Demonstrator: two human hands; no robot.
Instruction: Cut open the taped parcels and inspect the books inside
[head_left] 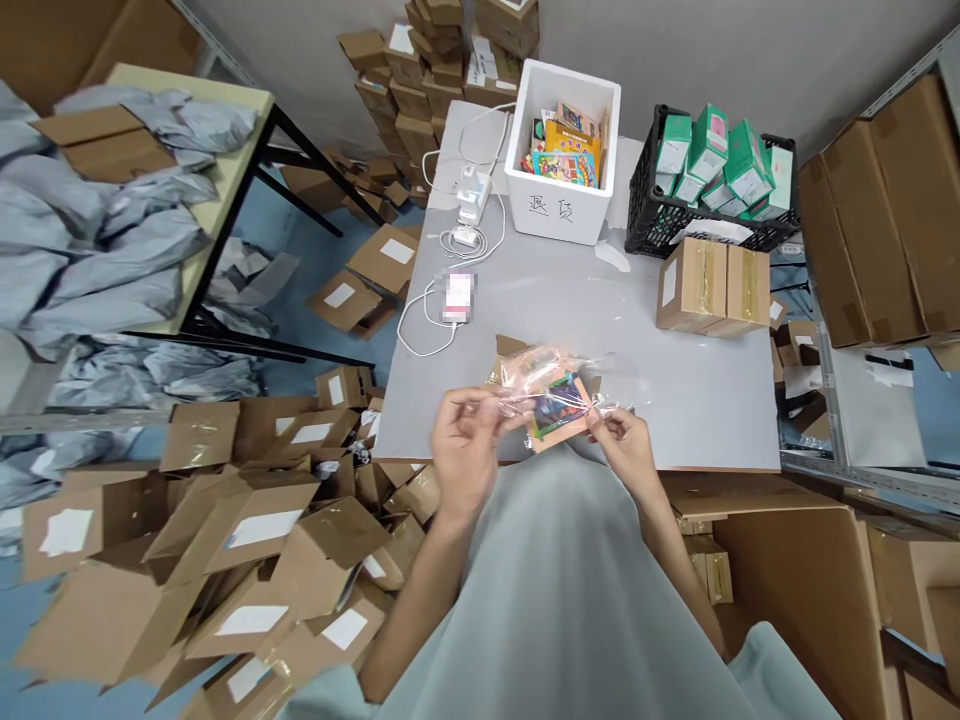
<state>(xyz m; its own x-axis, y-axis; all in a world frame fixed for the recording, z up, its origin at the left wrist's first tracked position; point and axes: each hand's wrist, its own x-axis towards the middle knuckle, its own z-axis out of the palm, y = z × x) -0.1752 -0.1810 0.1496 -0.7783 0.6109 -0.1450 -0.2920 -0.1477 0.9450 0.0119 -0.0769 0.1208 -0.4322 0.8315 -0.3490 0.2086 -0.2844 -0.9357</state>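
Note:
Between my two hands, at the near edge of the table, is a small colourful item in clear plastic wrap [561, 408], with an orange border and a dark picture. My left hand [466, 440] pinches the plastic at its left side. At the right side, the fingers of my right hand [624, 440] are closed on the wrap too. Behind it on the table lies a partly hidden piece of brown cardboard [510, 347], with a pinkish plastic-wrapped thing over it.
A white foam box [566, 215] of booklets stands at the back, beside a black crate [645, 205] of green boxes. Two brown cartons [712, 290] sit at right. A phone [457, 298] with white cables lies left. Opened cardboard boxes [247, 520] cover the floor at left.

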